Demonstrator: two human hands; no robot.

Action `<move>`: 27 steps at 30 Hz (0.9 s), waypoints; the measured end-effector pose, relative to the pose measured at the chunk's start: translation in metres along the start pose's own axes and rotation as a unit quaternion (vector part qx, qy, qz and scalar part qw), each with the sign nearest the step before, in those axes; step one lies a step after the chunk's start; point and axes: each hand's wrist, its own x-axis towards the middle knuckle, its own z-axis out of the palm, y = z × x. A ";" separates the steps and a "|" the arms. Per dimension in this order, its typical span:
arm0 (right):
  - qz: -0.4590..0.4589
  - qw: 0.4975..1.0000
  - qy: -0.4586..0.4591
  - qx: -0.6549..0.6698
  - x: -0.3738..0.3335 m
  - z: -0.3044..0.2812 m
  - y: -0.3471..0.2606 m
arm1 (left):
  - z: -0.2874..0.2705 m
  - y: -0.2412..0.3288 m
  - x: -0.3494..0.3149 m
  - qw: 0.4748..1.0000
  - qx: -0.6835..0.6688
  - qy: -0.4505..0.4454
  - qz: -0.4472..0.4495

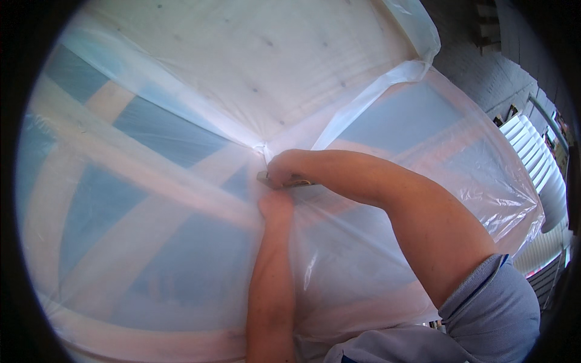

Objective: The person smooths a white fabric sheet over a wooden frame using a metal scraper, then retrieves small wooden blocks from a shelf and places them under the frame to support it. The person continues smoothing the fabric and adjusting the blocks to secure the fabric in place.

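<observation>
My right hand (283, 168) is closed round a narrow grey metal tool (299, 183), which looks like a staple gun; my fingers cover much of it. Its blunt front end points left, just below a gathered fold where the film's creases meet. Directly below it, my left hand (276, 202) rests against the translucent plastic film (357, 254); its fingers are hidden from view. Through the film show pale crossing bars (163, 224) with bluish areas between them. Above both hands lies a cream panel (242, 66) with small dark spots, also under film.
A loose flap of film (417, 24) sticks out at the upper right corner of the panel. Bunched, shiny film (520, 212) gathers at the right edge. Beyond it are a grey floor (460, 78) and a white ribbed object (526, 145).
</observation>
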 end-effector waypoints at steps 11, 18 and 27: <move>0.038 0.967 0.210 0.141 -0.075 -0.003 0.034 | -0.050 0.022 -0.020 0.999 -0.052 -0.014 -0.002; 0.140 0.806 0.556 0.150 -0.268 -0.111 0.201 | -0.149 0.097 0.077 0.967 -0.232 0.079 0.068; 0.276 0.777 0.534 0.189 -0.332 -0.095 0.269 | -0.123 0.156 0.140 0.899 -0.417 -0.073 0.109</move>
